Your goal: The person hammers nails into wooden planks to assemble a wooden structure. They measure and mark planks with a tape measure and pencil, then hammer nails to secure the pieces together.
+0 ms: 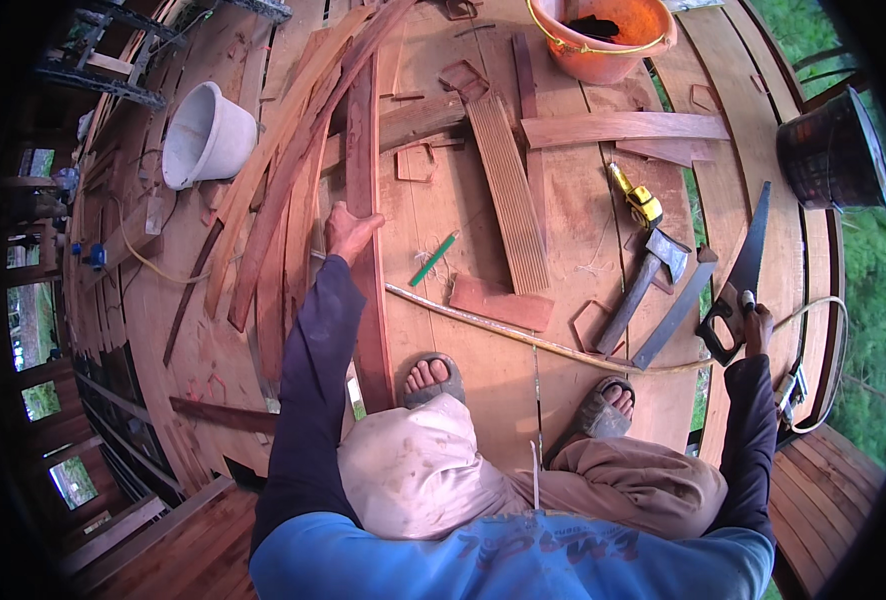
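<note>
My left hand (351,232) is wrapped over a long reddish wooden plank (361,160) that runs away from me, left of my feet. On the far right, my right hand (758,328) grips the black handle of a hand saw (752,245). Its blade points away from me, apart from the plank. An axe (643,285) with a steel head lies left of the saw, beside a dark flat blade-like piece (676,308). Beyond the axe is a yellow tape measure (641,203). A green pencil (434,259) rests right of the plank.
More long boards (288,190) lie to the left, near a white bucket (208,137). A grooved board (508,195) and a short wood block (501,303) lie ahead. An orange bucket (603,60) and a black bucket (835,150) stand farther off. A hose (463,319) crosses the plank floor.
</note>
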{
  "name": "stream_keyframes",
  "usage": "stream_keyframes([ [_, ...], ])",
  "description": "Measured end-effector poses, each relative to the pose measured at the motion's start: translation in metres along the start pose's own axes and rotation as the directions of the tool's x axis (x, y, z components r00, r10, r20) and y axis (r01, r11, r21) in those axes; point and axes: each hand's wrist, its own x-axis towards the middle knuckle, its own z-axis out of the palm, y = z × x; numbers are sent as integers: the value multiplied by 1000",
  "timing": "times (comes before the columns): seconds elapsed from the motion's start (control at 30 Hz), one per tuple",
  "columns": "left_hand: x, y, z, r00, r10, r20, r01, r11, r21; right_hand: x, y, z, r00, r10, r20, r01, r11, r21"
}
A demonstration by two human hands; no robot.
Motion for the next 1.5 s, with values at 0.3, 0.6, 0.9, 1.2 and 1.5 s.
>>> stream_keyframes([
  [0.3,-12,-18,-4,970,106,219,57,776,-628,-15,7,17,999,-22,-37,24,999,49],
  [0.6,-48,-21,-27,936,160,314,46,829,-558,-4,29,8,998,-58,-22,55,992,-111],
  [0.9,-68,-35,-69,941,324,95,-294,925,-241,-5,-92,24,880,-428,-203,390,898,-203],
  [1.2,-62,45,-97,785,529,322,-521,845,-120,-68,-282,59,736,-672,82,625,721,299],
  [1.5,-49,106,-44,534,632,561,-572,759,-311,-181,-386,77,162,-939,303,978,112,-177],
])
